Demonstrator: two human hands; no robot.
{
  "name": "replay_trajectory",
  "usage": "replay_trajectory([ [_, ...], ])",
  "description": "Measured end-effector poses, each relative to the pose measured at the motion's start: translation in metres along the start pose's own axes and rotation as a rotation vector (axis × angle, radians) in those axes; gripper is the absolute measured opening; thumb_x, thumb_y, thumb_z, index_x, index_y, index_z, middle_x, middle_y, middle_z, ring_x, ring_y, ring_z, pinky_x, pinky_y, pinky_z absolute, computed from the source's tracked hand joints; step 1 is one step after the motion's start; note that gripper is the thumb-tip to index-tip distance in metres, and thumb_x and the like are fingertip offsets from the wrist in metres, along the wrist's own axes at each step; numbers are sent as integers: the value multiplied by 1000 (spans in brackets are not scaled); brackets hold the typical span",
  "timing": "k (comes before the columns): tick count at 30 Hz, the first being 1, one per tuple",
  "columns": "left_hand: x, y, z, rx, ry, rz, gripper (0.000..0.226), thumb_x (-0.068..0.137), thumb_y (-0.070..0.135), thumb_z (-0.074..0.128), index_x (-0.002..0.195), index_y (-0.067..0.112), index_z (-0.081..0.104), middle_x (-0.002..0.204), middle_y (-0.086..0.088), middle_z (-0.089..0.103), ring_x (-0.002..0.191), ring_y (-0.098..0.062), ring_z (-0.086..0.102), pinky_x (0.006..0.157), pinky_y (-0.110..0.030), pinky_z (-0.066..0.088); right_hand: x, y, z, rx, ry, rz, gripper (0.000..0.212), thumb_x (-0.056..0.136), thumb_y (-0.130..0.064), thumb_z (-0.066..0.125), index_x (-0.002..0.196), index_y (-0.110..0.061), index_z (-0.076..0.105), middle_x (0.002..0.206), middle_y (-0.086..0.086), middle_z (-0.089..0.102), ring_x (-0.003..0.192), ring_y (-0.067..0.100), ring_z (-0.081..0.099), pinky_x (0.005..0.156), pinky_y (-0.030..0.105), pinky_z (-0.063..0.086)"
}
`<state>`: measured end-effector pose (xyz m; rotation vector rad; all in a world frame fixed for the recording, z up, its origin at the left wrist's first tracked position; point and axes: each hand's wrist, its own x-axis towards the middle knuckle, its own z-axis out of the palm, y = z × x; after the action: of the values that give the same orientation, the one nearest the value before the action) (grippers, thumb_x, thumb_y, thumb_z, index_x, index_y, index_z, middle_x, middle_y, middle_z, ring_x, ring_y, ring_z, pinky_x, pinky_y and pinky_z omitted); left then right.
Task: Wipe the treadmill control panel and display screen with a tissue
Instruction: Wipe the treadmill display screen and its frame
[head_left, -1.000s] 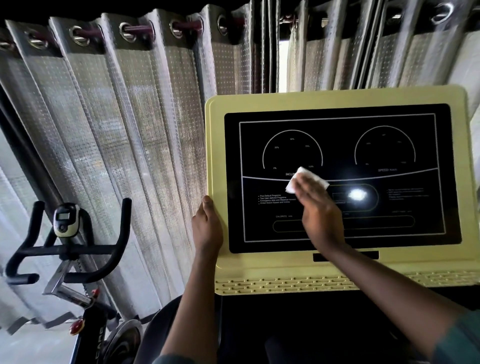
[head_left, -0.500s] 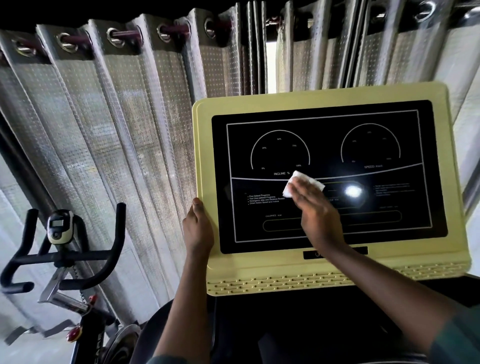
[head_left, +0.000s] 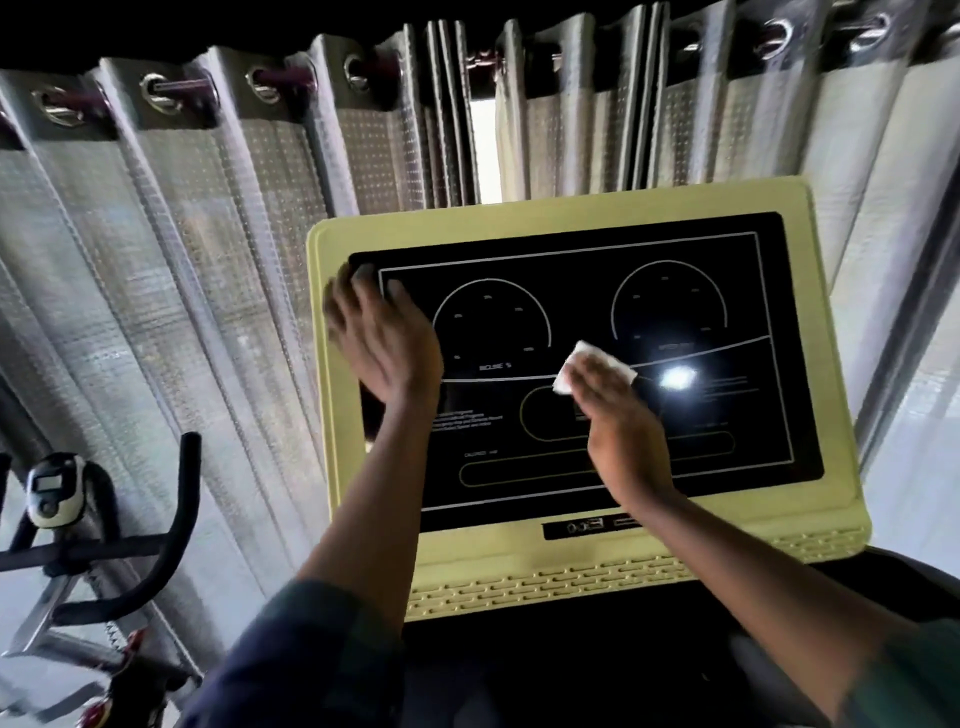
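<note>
The treadmill console has a pale yellow frame (head_left: 613, 200) around a black display screen (head_left: 737, 415) printed with two dial outlines and small text. My right hand (head_left: 623, 431) lies flat on the middle of the screen and presses a small folded white tissue (head_left: 592, 366) against the glass under its fingers. My left hand (head_left: 382, 338) is up at the screen's upper left corner, fingers spread and blurred, over the left edge of the frame. A bright light reflection sits just right of the tissue.
Grey eyelet curtains (head_left: 182, 270) hang right behind the console, with a bright gap (head_left: 485, 150) at the middle. An exercise bike with black handlebars (head_left: 130, 551) and a small monitor (head_left: 52, 491) stands at the lower left. A perforated yellow strip (head_left: 571, 587) runs along the console's bottom.
My left hand has let go of the frame's lower left edge and risen to the screen's upper left corner. The right hand stays pressed on the tissue mid-screen. The camera has tilted.
</note>
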<state>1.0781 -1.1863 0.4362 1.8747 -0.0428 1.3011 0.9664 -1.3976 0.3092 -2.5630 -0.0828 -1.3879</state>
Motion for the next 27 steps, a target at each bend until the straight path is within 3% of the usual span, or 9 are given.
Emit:
replay_trajectory([
  [4, 18, 65, 46, 69, -231, 377, 38, 99, 37, 38, 122, 17, 62, 140, -5, 56, 136, -27, 42, 110, -42, 35, 33, 31, -18, 23, 128, 150, 61, 88, 13, 46, 145, -9, 50, 153, 8, 46, 144, 20, 41, 115, 41, 41],
  [8, 23, 115, 88, 107, -486, 628, 42, 98, 41, 31, 115, 19, 62, 122, -6, 65, 122, -28, 52, 112, -46, 29, -12, 19, -6, 45, 94, 96, 60, 91, 9, 50, 147, -14, 46, 154, 4, 43, 145, 16, 39, 115, 36, 41],
  [11, 22, 135, 107, 209, -536, 565, 42, 101, 39, 27, 112, 19, 62, 115, -8, 66, 116, -32, 54, 110, -50, 26, -33, 28, -12, 30, 25, -18, 63, 88, 7, 50, 147, -14, 46, 155, 4, 42, 144, 18, 40, 114, 39, 42],
  [16, 14, 134, 118, 253, -419, 514, 44, 102, 41, 25, 109, 19, 62, 110, -6, 64, 116, -32, 51, 108, -51, 28, 23, 76, -34, 69, 142, 197, 60, 91, 8, 44, 146, -14, 48, 155, 1, 43, 145, 14, 39, 118, 31, 35],
  [18, 13, 134, 119, 262, -404, 524, 43, 102, 41, 25, 107, 20, 62, 108, -6, 64, 114, -31, 52, 106, -50, 28, 37, 92, -38, 44, 187, 215, 59, 91, 7, 42, 147, -12, 48, 155, 3, 44, 146, 17, 38, 119, 34, 35],
  [27, 8, 144, 125, 293, -332, 441, 43, 101, 40, 27, 100, 20, 65, 105, -6, 69, 111, -30, 54, 111, -51, 26, -40, 91, -31, 13, 140, 207, 65, 90, 6, 47, 150, -16, 42, 158, 2, 38, 148, 16, 33, 115, 42, 41],
])
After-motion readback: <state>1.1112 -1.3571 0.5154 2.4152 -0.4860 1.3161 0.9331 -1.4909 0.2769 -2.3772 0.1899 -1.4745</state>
